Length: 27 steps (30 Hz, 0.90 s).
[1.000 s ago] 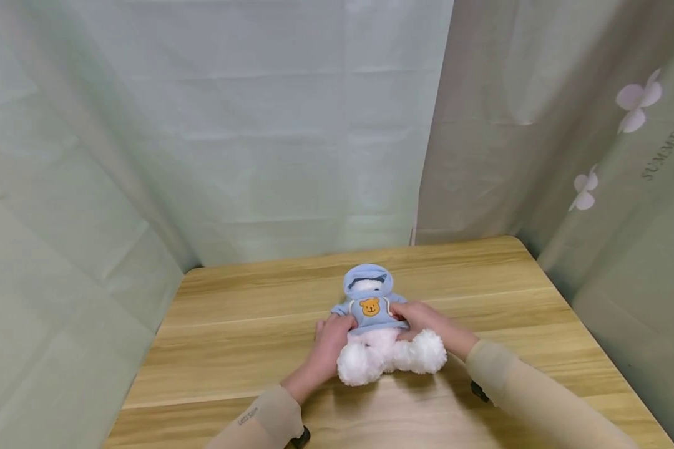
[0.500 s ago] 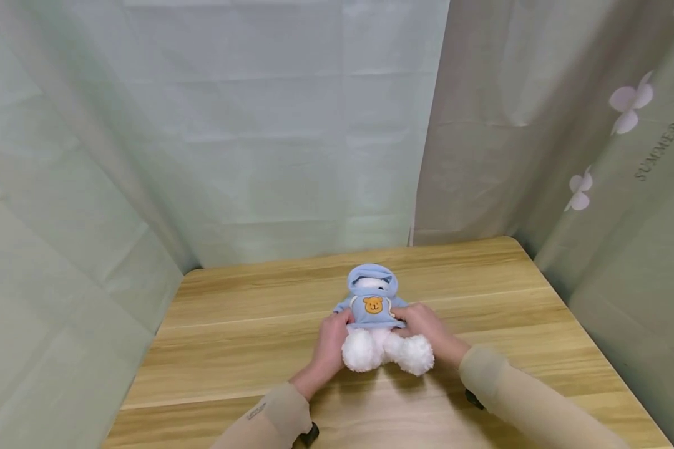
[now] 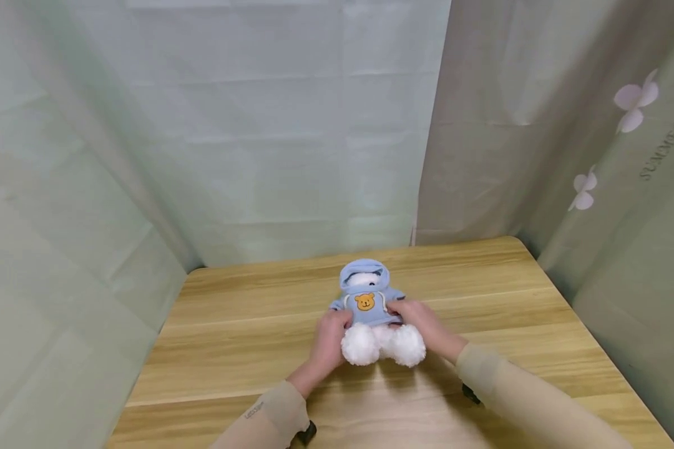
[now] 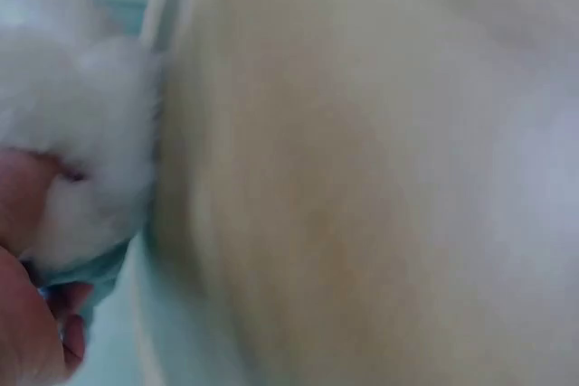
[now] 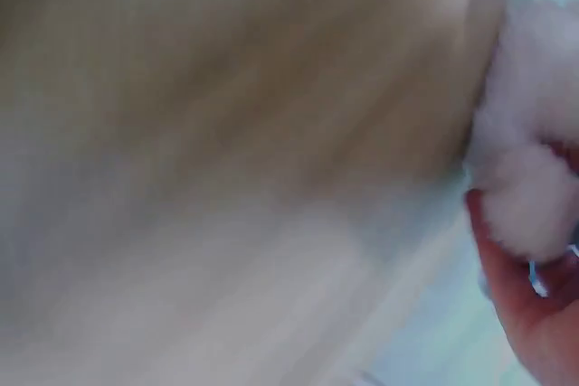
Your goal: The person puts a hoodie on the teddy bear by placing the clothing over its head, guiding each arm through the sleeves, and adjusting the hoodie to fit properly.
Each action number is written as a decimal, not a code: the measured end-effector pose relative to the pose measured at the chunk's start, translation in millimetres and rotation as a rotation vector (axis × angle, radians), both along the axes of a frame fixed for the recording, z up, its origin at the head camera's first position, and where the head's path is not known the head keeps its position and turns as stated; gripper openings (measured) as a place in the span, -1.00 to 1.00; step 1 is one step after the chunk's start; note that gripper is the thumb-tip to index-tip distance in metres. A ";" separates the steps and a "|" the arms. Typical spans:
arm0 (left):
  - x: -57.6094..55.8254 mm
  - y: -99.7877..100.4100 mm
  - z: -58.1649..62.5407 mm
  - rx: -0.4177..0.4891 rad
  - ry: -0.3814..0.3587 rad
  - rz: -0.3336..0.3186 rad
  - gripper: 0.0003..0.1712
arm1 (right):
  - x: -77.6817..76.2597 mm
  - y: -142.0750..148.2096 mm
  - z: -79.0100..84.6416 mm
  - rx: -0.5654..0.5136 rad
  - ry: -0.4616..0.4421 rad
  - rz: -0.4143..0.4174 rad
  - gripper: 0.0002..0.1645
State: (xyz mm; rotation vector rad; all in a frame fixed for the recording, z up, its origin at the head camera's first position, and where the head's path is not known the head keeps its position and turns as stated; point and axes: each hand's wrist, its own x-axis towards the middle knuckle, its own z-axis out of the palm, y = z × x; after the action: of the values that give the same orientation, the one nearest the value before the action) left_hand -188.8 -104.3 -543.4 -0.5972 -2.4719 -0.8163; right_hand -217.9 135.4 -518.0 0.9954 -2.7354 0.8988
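A white plush toy (image 3: 409, 345) in a light blue hoodie (image 3: 377, 313) with an orange bear face on its chest is held over the middle of the table. Its hood is up, pulled low over the head, and its fluffy feet point toward me. My left hand (image 3: 330, 337) grips its left-hand side at the hoodie's hem, thumb in front. On the other side my right hand (image 3: 427, 324) holds it the same way. Both wrist views catch white fur, the left hand (image 4: 27, 314) and the right hand (image 5: 534, 314) curled at it; fingers behind the toy are partly hidden.
The wooden table (image 3: 230, 337) has rounded far corners. Pale fabric curtains (image 3: 269, 156) hang behind it and on both sides; the right one carries flower prints (image 3: 637, 100) and lettering. Black wrist straps (image 3: 306, 433) show under the beige sleeves (image 3: 539, 396).
The toy has tilted, its feet drawing in and closer together and its hood shifting slightly up. Both hands keep hold of it and have moved slightly with it.
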 end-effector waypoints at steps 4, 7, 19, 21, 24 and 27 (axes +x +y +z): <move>-4.4 -11.6 15.0 -0.033 -0.226 -0.001 -0.64 | -7.3 5.1 14.6 0.077 0.006 0.104 -0.77; -7.4 -18.2 24.9 -0.055 -0.388 -0.038 -0.61 | -10.9 8.7 21.2 0.150 -0.046 0.128 -0.75; -16.1 7.8 41.4 -0.061 -0.339 -0.056 -0.46 | -9.1 -15.9 14.0 0.268 0.036 -0.213 -0.47; -13.8 14.1 40.7 -0.055 -0.283 -0.067 -0.42 | -7.6 -20.0 12.7 0.319 0.065 -0.276 -0.45; -9.9 20.3 37.0 -0.042 -0.211 -0.072 -0.34 | -5.6 -24.7 11.8 0.372 0.088 -0.323 -0.46; -6.1 23.6 32.8 -0.017 -0.162 -0.083 -0.28 | -3.7 -28.6 11.7 0.387 0.082 -0.331 -0.51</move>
State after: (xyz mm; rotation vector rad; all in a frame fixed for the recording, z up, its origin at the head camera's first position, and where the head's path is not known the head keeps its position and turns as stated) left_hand -194.8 -80.6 -510.6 -0.6670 -2.6171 -0.9095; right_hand -221.6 106.8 -506.3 0.5724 -2.9368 0.2778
